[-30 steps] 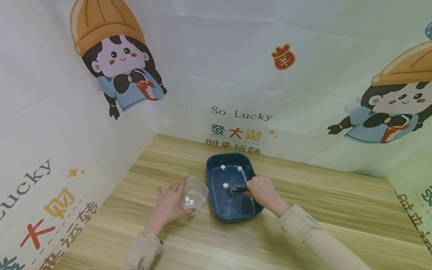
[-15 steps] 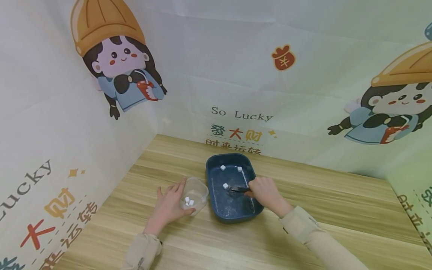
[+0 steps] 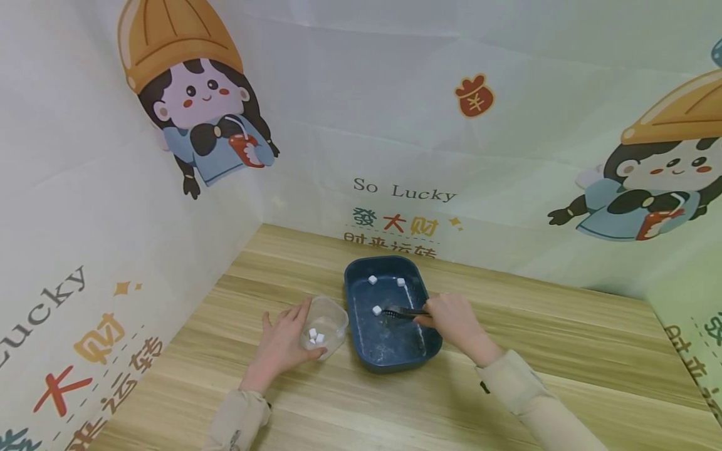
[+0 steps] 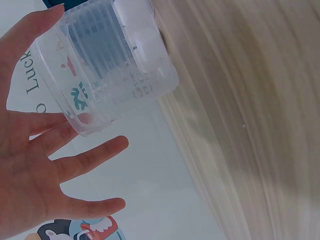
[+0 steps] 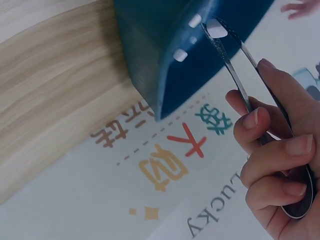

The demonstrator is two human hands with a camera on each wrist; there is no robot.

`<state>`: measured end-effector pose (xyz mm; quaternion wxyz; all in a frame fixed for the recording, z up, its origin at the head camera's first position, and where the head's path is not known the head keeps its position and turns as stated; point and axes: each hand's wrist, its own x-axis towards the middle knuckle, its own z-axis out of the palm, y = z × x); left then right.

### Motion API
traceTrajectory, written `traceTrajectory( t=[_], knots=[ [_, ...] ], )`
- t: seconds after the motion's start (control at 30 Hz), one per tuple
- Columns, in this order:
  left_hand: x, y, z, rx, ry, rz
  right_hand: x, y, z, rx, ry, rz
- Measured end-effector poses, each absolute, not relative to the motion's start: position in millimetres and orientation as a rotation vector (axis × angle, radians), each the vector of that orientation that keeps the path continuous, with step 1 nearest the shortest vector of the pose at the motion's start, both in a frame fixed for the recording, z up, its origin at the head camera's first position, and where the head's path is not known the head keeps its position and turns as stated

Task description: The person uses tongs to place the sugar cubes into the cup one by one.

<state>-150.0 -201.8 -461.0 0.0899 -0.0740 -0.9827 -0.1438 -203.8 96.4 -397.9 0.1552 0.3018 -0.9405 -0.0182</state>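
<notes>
My right hand [image 3: 454,321] grips slim dark tongs [image 5: 235,75], which reach over the rim into a dark blue rectangular basin [image 3: 389,351]. In the right wrist view the tips lie on either side of a white cube [image 5: 216,29]; whether they touch it I cannot tell. Two more white cubes, one at the back left [image 3: 372,280] and one at the back right [image 3: 401,282], lie in the basin. Thumb and fingers of my left hand [image 3: 286,343] hold a clear plastic container [image 4: 115,60] by its rim, left of the basin. Several white cubes [image 3: 319,338] are inside it.
Both containers stand on a wood-grain table [image 3: 507,326]. A printed cloth wall [image 3: 316,156] rises behind the table, with others at left and right. The basin's side walls stand well above its floor, close around the tongs.
My right hand has shifted slightly to the right, and more of the tongs shows, their arms now spread near the front cube. The left hand and the clear container have not moved.
</notes>
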Motion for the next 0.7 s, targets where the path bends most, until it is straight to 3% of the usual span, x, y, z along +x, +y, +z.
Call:
traceTrajectory(
  t=[0.7],
  knots=[
    [-148.3,-200.6,-456.9,-0.217,-2.952,-0.434,-195.1,117.8,-364.5,0.784,-2.716,0.122]
  ],
)
